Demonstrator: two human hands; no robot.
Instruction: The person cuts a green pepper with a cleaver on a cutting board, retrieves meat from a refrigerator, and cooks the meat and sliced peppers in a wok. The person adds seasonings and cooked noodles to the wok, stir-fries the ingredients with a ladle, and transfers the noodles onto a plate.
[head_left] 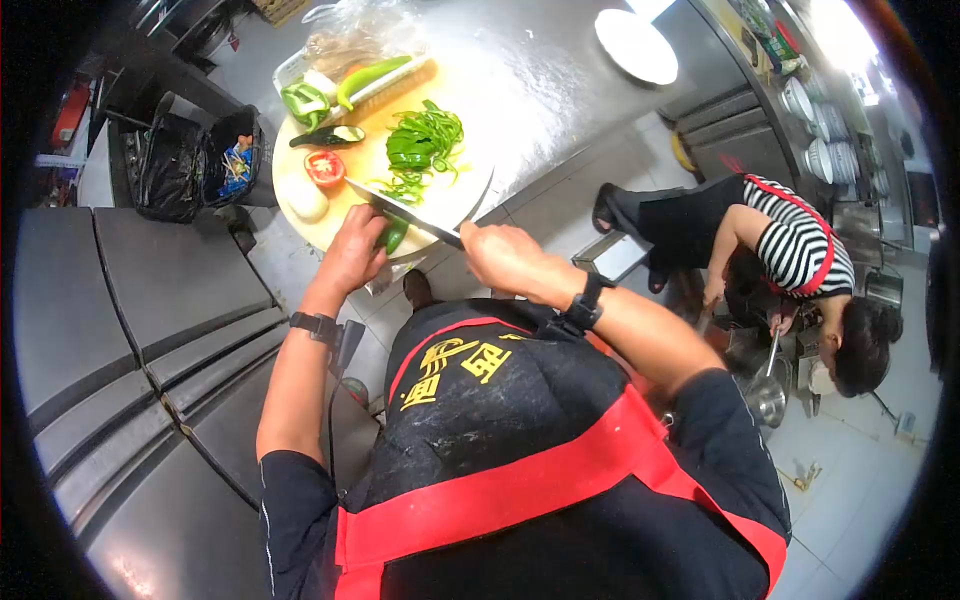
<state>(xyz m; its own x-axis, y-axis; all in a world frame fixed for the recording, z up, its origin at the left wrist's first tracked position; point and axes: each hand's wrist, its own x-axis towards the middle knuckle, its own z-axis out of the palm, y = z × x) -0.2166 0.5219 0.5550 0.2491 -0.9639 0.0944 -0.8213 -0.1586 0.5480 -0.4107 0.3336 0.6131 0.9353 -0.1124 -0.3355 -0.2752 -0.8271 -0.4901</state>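
A: Tiled kitchen, steel counter [540, 85], round cutting board [325, 235] at its near edge. Co-worker [800, 245] in a striped top bends off to the right.

B: Where is the green pepper [393, 236]?

A: Near side of the board, between the hands, just below the knife [405, 212]. Shredded pepper [424, 140] lies beyond the blade; a cut tomato [325, 168] sits near the tip.

B: Which hand is nearer?

A: Left hand [352, 250]. Fingers curled close together, the pepper right at their tips, to their right. Cannot tell whether they pinch it.

B: And the right hand [512, 262]?

A: Fingers wrapped around the handle. Blade slants away leftward, passing just in front of the left fingertips. Pepper's long axis: partly covered, unclear.
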